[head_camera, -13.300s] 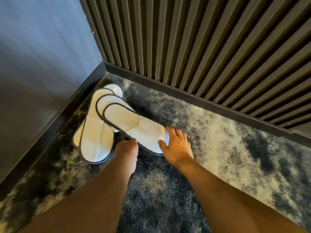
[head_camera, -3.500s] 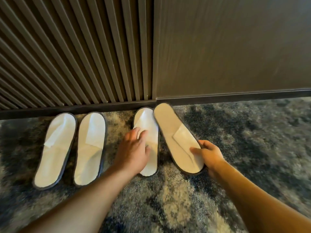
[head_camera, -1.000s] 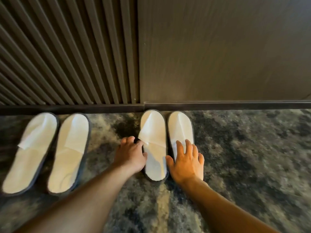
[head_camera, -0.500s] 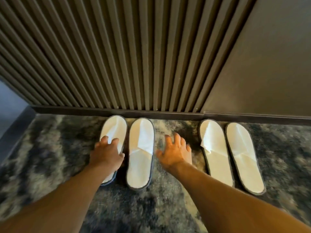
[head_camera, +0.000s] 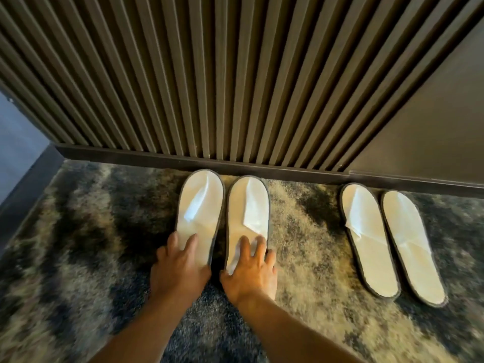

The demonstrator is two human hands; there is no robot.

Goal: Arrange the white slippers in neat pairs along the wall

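Four flat white slippers (head_camera: 200,205) of matt, soft-looking cloth with dark grey bound edging, mottled grey-and-cream carpet (head_camera: 78,244) with a rough fuzzy pile, dark brown ribbed wall panelling (head_camera: 209,74) smooth and faintly sheened, plain dark brown skirting board (head_camera: 157,157) matt

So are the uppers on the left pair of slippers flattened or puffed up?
Flattened: both uppers on the left pair lie creased flat against the insoles.
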